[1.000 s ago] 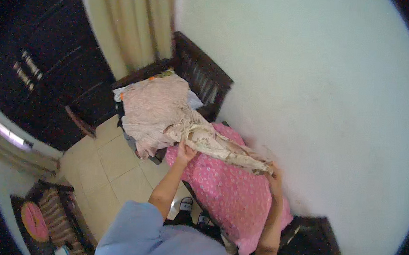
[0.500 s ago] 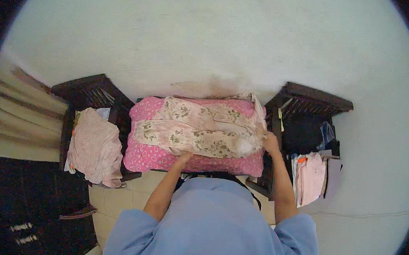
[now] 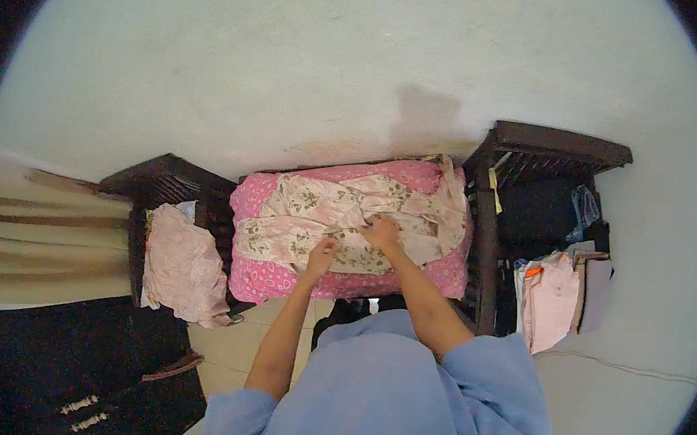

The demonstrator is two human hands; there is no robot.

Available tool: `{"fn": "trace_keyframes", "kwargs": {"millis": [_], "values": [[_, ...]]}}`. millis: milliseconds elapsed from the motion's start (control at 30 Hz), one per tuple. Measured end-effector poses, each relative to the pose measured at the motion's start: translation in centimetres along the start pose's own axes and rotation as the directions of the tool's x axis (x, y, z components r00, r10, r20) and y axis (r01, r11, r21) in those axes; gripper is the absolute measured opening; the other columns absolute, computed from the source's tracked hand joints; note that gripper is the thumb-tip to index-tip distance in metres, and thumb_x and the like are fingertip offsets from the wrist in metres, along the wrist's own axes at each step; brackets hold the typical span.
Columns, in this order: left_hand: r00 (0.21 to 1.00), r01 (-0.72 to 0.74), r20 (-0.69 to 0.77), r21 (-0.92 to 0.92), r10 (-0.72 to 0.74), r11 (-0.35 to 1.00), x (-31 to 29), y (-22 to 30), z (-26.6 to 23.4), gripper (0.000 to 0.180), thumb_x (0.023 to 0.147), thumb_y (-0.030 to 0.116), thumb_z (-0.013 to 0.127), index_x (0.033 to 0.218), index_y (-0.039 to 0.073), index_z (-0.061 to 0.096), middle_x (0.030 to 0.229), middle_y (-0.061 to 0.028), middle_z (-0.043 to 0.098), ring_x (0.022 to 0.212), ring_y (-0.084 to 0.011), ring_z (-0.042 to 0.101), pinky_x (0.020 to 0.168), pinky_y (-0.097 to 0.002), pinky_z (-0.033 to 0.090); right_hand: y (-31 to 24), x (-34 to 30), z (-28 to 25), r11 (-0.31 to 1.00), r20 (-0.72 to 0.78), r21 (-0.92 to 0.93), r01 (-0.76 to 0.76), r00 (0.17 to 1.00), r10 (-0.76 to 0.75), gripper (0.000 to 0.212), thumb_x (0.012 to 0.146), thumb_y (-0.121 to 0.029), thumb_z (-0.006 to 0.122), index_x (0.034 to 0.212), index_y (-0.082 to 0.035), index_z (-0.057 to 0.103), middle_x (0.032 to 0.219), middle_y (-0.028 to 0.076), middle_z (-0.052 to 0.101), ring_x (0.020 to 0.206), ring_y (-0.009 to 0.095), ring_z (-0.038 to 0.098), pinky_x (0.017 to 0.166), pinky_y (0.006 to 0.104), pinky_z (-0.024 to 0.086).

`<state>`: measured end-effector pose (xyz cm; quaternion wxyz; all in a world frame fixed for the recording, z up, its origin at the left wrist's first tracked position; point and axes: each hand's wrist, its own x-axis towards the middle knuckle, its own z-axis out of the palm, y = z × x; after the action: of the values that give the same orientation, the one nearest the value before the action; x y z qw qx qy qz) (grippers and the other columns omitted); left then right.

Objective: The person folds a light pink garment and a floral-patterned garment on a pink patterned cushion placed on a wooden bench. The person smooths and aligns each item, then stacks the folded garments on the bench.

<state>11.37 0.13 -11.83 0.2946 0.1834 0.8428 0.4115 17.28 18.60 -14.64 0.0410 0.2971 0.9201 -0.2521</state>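
A pale cream-pink garment with green-brown flower sprigs lies spread and wrinkled over a pink patterned cushion. Near the middle of the garment, my right hand has its fingers closed on a fold of the cloth. My left hand is a little nearer to me and to the left, its fingers bent in against the garment's near part. The fingertips of both hands are small and partly hidden. On the right, the garment's end bunches up at the cushion's far corner.
Dark wooden slatted armrests or racks stand on both sides. A crumpled pale pink cloth hangs over the left one. Folded clothes and a dark bundle are at the right. A wall rises behind; a striped curtain hangs left.
My right hand has moved left from the garment's right end to its middle. My left hand has moved slightly farther onto the cloth. The garment's right part now lies flatter and wider.
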Motion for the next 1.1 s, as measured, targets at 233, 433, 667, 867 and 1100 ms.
{"fn": "trace_keyframes", "kwargs": {"millis": [233, 433, 667, 867, 1100], "values": [[0.984, 0.034, 0.178, -0.109, -0.014, 0.993, -1.4, 2.3, -2.2, 0.021, 0.081, 0.012, 0.048, 0.101, 0.005, 0.053, 0.092, -0.0125, 0.057, 0.082, -0.021, 0.057, 0.073, -0.0294, 0.043, -3.8, 2.2, 0.2, 0.965, 0.264, 0.224, -0.138, 0.961, 0.076, 0.042, 0.074, -0.043, 0.052, 0.086, -0.004, 0.057, 0.086, 0.017, 0.058, 0.08, 0.034, 0.055, 0.069, 0.0417, 0.043], [0.886, -0.399, -0.099, 0.334, 0.453, 0.854, -1.7, 7.3, -9.0, 0.035, 0.074, 0.005, 0.05, 0.11, 0.006, 0.046, 0.108, -0.0162, 0.048, 0.106, -0.0289, 0.043, 0.089, -0.0372, 0.034, -9.6, -2.5, -7.5, 0.866, 0.003, 0.233, 0.442, 0.89, -0.455, 0.018, 0.077, -0.019, 0.047, 0.075, -0.002, 0.052, 0.074, 0.019, 0.053, 0.07, 0.035, 0.053, 0.061, 0.0424, 0.042], [0.656, -0.644, -0.004, 0.519, 0.755, 0.562, -2.0, 16.2, -17.4, 0.037, 0.077, 0.022, 0.053, 0.107, 0.002, 0.048, 0.104, -0.0165, 0.05, 0.101, -0.0295, 0.046, 0.087, -0.0385, 0.034, -14.9, -4.4, -17.4, 0.567, -0.321, -0.064, 0.821, 0.521, -0.791, 0.014, 0.065, -0.014, 0.058, 0.066, -0.003, 0.049, 0.065, 0.012, 0.051, 0.059, 0.028, 0.05, 0.054, 0.0369, 0.041], [0.78, -0.583, -0.131, 0.203, 0.612, 0.787, -0.2, 12.0, -17.0, 0.024, 0.082, 0.022, 0.049, 0.084, -0.001, 0.054, 0.075, -0.0165, 0.054, 0.07, -0.0266, 0.053, 0.061, -0.0333, 0.039, -16.0, -3.5, -14.2, 0.555, -0.313, 0.711, 0.431, 0.902, -0.299, 0.019, 0.073, -0.017, 0.062, 0.07, -0.003, 0.051, 0.06, 0.004, 0.049, 0.053, 0.013, 0.047, 0.053, 0.0279, 0.04], [0.9, -0.435, 0.003, 0.013, 0.435, 0.9, -2.0, 8.3, -16.1, 0.023, 0.085, 0.021, 0.045, 0.086, -0.001, 0.051, 0.069, -0.016, 0.052, 0.064, -0.0219, 0.051, 0.058, -0.0316, 0.039, -16.3, -6.4, -8.7, 0.666, -0.197, 0.692, 0.28, 0.96, -0.199, 0.019, 0.074, -0.015, 0.063, 0.085, -0.001, 0.057, 0.074, 0.003, 0.059, 0.065, 0.007, 0.053, 0.058, 0.0201, 0.042]]}}
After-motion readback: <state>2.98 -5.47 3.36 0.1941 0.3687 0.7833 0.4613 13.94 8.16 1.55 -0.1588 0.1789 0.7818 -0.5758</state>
